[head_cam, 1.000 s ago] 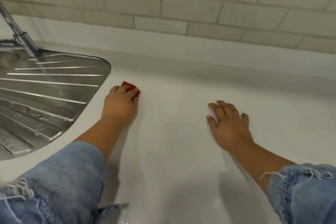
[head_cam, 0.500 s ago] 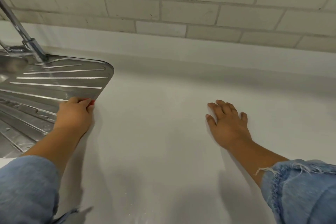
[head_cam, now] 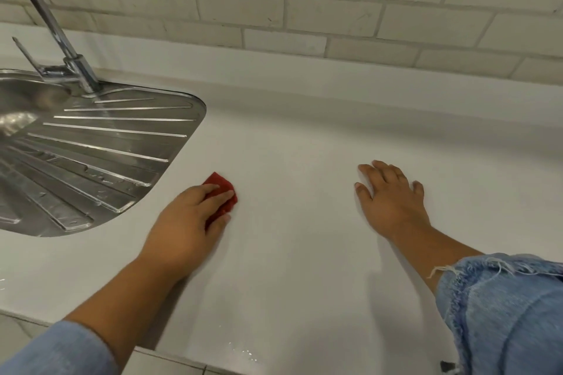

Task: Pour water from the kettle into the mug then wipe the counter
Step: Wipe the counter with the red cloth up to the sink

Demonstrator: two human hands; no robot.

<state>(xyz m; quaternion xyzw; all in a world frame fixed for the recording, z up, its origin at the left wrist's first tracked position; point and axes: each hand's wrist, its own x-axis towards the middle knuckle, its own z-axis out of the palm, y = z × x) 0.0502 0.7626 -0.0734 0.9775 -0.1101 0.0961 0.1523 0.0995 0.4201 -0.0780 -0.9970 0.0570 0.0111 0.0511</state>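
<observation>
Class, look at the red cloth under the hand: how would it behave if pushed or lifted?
The red cloth looks bunched under the left hand, so it is probably soft and floppy. On the smooth white counter it likely slides easily. It seems small and light.

The left hand (head_cam: 185, 222) has slid right with the red cloth (head_cam: 224, 192), away from the drainboard (head_cam: 100, 143) edge it touched half a second ago, onto open counter (head_cam: 289, 253). More cloth now shows past the fingers. The view has swung left, bringing in more of the tap (head_cam: 58, 30).
</observation>
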